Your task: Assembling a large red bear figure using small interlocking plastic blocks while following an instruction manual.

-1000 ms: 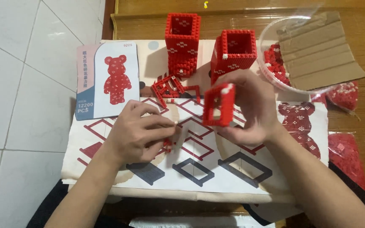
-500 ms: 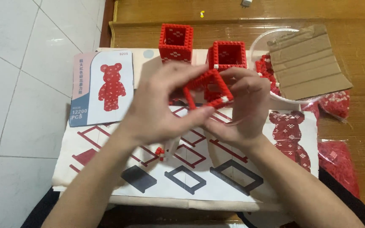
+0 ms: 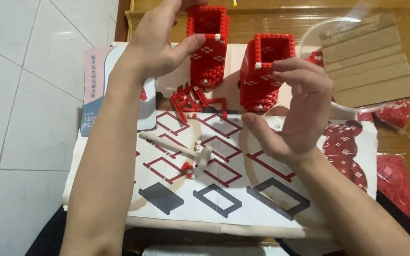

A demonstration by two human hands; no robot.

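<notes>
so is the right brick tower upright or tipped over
Upright. The right tower stands on its base on the sheet, open top facing up, with the right hand beside it.

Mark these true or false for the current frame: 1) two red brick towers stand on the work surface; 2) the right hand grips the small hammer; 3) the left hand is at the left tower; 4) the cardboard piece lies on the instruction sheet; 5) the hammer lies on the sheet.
1) True: the left tower and the right tower both stand upright, hollow tops open.
2) False: the right hand is open beside the right tower; the small hammer lies untouched.
3) True: the left hand has its thumb against the left tower.
4) False: the cardboard piece rests over the clear bowl, off the instruction sheet.
5) True.
</notes>
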